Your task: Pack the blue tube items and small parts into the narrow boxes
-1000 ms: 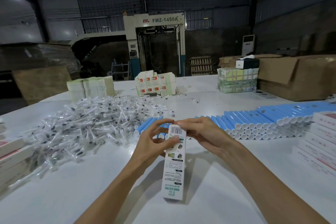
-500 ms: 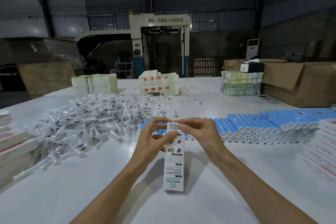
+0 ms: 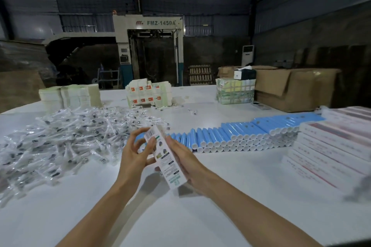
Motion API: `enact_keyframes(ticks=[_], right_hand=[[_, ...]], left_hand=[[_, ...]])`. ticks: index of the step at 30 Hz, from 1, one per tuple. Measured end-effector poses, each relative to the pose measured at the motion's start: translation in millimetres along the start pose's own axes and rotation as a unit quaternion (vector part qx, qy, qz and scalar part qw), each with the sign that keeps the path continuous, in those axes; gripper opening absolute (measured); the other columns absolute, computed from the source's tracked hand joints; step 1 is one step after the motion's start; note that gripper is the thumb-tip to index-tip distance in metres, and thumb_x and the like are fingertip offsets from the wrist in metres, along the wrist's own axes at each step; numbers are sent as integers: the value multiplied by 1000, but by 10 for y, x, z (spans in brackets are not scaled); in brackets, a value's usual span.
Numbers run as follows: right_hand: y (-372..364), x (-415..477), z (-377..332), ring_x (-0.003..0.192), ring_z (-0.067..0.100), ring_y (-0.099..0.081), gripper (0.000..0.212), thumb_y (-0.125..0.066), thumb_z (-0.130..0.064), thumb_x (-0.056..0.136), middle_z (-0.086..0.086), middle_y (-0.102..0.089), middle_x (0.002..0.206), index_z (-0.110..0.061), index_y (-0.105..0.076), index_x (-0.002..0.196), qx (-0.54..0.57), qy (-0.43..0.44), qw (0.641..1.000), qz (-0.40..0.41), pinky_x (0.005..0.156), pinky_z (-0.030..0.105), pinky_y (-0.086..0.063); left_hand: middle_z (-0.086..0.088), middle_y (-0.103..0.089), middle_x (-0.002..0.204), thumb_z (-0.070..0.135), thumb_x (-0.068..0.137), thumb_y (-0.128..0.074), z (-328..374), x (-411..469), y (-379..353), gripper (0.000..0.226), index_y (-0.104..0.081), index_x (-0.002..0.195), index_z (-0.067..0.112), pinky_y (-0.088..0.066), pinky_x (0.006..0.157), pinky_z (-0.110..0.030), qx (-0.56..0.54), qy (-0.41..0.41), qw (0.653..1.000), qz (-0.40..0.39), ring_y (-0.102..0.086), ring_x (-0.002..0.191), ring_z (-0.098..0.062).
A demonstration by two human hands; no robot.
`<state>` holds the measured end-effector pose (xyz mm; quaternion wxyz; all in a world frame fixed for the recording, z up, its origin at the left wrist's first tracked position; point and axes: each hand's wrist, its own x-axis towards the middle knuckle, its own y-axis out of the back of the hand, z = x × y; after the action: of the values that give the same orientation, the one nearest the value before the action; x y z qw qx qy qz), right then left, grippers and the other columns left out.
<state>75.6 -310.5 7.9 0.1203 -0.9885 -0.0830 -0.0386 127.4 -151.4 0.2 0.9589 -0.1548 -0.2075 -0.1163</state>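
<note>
Firstly, we note what cannot be read. The print on the box [image 3: 165, 155] is blurred; only a barcode near its top end and some teal lettering near its bottom end can be made out. We cannot tell whether its top flap is closed, nor what it contains. The stacked boxes [image 3: 331, 142] at the right edge are cut off by the frame, and a dark smear at the lower right cannot be identified. The bagged parts [image 3: 66, 136] form a heap too tangled to tell apart.

We find the box lifted clear of the white surface [image 3: 251, 186], tilted with its top end leaning away to the left. The right hand [image 3: 187, 163] grips it along its right side, fingers wrapped behind its lower half. The left hand [image 3: 133, 158] is loosely spread, thumb resting on the left face near the barcode and fingers curled beyond the top end.

The tubes [image 3: 241, 136] lie in a row behind the hands, running off to the right, white caps facing us. The parts lie left of the hands, near but not touching them.
</note>
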Motion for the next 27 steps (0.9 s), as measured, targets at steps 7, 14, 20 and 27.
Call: enact_keyframes(ticks=[7,14,20,27], right_hand=[[126,-81,-126,87,32,-73,54,-55,-66,100,13,-75,113,-23,-68,130,-116,6,993,16,76,45,-63],[807,-426,-684,83,19,-71,59,-48,-68,101,3,-69,122,-21,-60,135,-267,57,944,185,69,35,-61],[1696,-971,-1558,79,12,-68,40,-52,-57,103,-1,-66,114,-25,-62,124,-456,79,831,308,62,30,-55],[2771,-1834,-2441,107,27,-66,48,-62,-53,99,5,-69,121,-17,-64,130,-667,9,582,465,87,44,-55]], left_hand=[[0,-76,114,33,99,-71,-14,-22,-33,34,-61,130,41,-55,92,-40,81,-54,995,3,-71,111,-18],[10,-62,126,24,104,-63,-114,-49,-38,36,-59,136,38,-54,89,-23,259,-147,953,-51,-62,118,-6],[21,-55,127,-9,97,-65,-164,-56,-62,48,-62,133,22,-47,96,-9,372,-230,893,-104,-60,119,-10],[9,-58,124,22,97,-52,-194,-23,-40,30,-68,123,20,-49,96,-24,396,-283,864,-131,-60,114,-20]])
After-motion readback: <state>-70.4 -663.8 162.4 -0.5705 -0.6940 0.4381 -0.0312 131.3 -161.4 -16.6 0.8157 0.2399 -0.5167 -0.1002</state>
